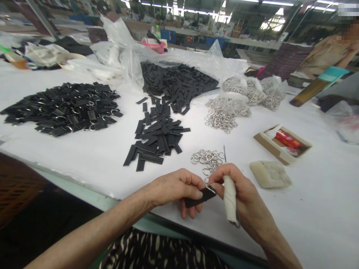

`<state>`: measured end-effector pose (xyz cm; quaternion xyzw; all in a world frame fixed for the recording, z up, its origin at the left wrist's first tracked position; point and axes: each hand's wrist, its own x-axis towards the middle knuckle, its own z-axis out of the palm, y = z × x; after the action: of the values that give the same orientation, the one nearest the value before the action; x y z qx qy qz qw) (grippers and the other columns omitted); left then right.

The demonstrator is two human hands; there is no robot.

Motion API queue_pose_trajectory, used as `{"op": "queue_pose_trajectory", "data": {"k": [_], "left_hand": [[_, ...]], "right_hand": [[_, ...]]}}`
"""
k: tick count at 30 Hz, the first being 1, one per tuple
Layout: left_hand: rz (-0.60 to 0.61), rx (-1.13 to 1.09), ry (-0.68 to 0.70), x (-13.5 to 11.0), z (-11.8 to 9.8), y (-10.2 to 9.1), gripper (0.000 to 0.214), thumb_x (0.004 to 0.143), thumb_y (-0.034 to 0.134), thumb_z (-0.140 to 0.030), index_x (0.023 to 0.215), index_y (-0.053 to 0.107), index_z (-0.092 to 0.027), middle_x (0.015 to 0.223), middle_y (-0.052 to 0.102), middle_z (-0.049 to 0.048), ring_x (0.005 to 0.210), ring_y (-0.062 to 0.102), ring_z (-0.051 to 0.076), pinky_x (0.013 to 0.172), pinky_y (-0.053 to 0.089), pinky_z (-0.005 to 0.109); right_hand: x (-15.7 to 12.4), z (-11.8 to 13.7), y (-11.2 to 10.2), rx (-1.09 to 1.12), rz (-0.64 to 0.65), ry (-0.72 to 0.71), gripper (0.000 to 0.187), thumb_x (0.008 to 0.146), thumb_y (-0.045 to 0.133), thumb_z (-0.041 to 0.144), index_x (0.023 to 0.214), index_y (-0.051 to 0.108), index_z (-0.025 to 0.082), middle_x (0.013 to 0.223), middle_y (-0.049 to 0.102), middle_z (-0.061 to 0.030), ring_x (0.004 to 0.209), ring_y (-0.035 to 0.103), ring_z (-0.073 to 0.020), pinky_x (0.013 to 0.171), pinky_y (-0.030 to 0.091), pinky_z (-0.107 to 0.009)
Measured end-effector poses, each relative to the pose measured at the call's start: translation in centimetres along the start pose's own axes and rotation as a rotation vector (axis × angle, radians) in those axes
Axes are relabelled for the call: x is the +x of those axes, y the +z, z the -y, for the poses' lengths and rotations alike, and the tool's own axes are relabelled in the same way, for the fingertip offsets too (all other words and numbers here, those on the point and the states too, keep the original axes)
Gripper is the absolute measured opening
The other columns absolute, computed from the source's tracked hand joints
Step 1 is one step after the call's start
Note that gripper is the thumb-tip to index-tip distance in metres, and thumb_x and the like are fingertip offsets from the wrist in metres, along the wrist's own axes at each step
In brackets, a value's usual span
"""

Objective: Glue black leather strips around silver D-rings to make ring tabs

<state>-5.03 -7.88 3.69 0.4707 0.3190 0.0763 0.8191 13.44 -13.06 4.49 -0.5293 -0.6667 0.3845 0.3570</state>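
Near the table's front edge, my left hand (182, 188) pinches a short black strap (196, 200) between thumb and fingers. A bit of metal ring shows at the strap's right end, where my right hand's fingertips touch it. My right hand (242, 190) also holds an awl (230, 200) with a white wrapped handle, its thin metal tip pointing away from me. Just beyond my hands lies a small heap of loose metal D-rings (207, 158). A pile of black straps (159, 138) spreads to the left of the rings.
At far left is a heap of black straps with rings (70, 108). Bags of rings (254, 89) and a larger strap pile (179, 80) lie farther back. On the right are an open cardboard box (267, 147) and a pale block (270, 174). A person (327, 52) is at far right.
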Motion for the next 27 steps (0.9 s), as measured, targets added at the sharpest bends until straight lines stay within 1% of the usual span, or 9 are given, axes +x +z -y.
{"op": "queue_pose_trajectory", "data": {"k": [4,7,12,14,17,20,23,25,27], "left_hand": [[-0.089,-0.1,0.085,-0.1,0.6,0.6,0.01,0.077,0.055,-0.02,0.079,0.063,-0.014,0.068,0.066,0.0029,0.052,0.062,0.012,0.043,0.048,0.018],[-0.183,-0.168,0.146,0.0,1.1,1.1,0.011,0.078,0.056,-0.022,0.083,0.062,-0.014,0.069,0.065,0.0036,0.057,0.064,0.014,0.044,0.05,0.018],[-0.27,-0.277,0.224,0.2,1.5,2.1,0.038,0.078,0.06,-0.023,0.116,0.056,-0.021,0.07,0.066,0.0021,0.057,0.065,0.016,0.044,0.051,0.021],[-0.276,-0.307,0.235,0.3,1.6,2.3,0.04,0.077,0.06,-0.023,0.117,0.057,-0.02,0.071,0.066,0.0029,0.057,0.065,0.016,0.044,0.052,0.021],[-0.288,-0.343,0.24,0.5,1.9,2.5,0.036,0.076,0.061,-0.023,0.111,0.06,-0.017,0.069,0.067,0.004,0.054,0.065,0.015,0.043,0.052,0.022],[-0.311,-0.377,0.245,0.6,2.1,2.5,0.035,0.076,0.061,-0.021,0.11,0.059,-0.016,0.067,0.068,0.0046,0.053,0.065,0.015,0.044,0.052,0.022],[-0.313,-0.423,0.259,0.6,2.2,2.5,0.036,0.075,0.06,-0.018,0.111,0.057,-0.015,0.066,0.069,0.0051,0.05,0.064,0.015,0.047,0.052,0.023],[-0.315,-0.473,0.26,0.6,2.2,2.5,0.04,0.073,0.06,-0.016,0.113,0.055,-0.014,0.064,0.069,0.0051,0.049,0.063,0.014,0.048,0.052,0.025],[-0.324,-0.515,0.262,0.5,2.1,2.6,0.045,0.073,0.06,-0.015,0.116,0.052,-0.015,0.063,0.069,0.0053,0.049,0.063,0.015,0.049,0.052,0.026]], "right_hand": [[-0.4,0.1,0.3,-0.003,-0.171,-0.045,0.004,0.088,0.052,0.023,0.09,0.054,0.026,0.078,0.063,0.0035,0.068,0.057,-0.0104,0.052,0.042,-0.018],[-0.7,-0.4,0.8,-0.044,-0.23,-0.14,0.012,0.086,0.057,0.02,0.095,0.055,0.027,0.082,0.066,0.0034,0.071,0.062,-0.0105,0.055,0.047,-0.017],[-0.8,-1.5,1.7,-0.16,-0.356,-0.328,0.022,0.085,0.057,0.013,0.101,0.054,0.027,0.099,0.067,0.0005,0.088,0.065,-0.0124,0.071,0.051,-0.019],[-0.7,-1.8,2.1,-0.217,-0.415,-0.381,0.022,0.084,0.058,0.012,0.1,0.054,0.026,0.098,0.067,0.0004,0.087,0.065,-0.012,0.073,0.051,-0.019],[-0.6,-2.1,2.3,-0.277,-0.483,-0.398,0.018,0.083,0.059,0.013,0.097,0.054,0.024,0.093,0.067,0.0,0.082,0.065,-0.0123,0.071,0.051,-0.02],[-0.5,-2.2,2.3,-0.341,-0.507,-0.421,0.017,0.083,0.059,0.015,0.097,0.053,0.023,0.091,0.067,-0.002,0.081,0.065,-0.0146,0.07,0.052,-0.023],[-0.3,-2.0,2.2,-0.485,-0.493,-0.485,0.008,0.086,0.054,0.017,0.091,0.054,0.022,0.089,0.068,-0.0045,0.077,0.066,-0.0174,0.063,0.052,-0.027],[-0.2,-1.6,2.1,-0.609,-0.467,-0.586,0.008,0.088,0.049,0.017,0.088,0.055,0.021,0.083,0.069,-0.0057,0.074,0.067,-0.0196,0.06,0.052,-0.029],[-0.2,-1.5,2.0,-0.667,-0.446,-0.699,0.011,0.089,0.047,0.013,0.087,0.055,0.02,0.077,0.069,-0.0065,0.079,0.068,-0.022,0.061,0.052,-0.031]]}}
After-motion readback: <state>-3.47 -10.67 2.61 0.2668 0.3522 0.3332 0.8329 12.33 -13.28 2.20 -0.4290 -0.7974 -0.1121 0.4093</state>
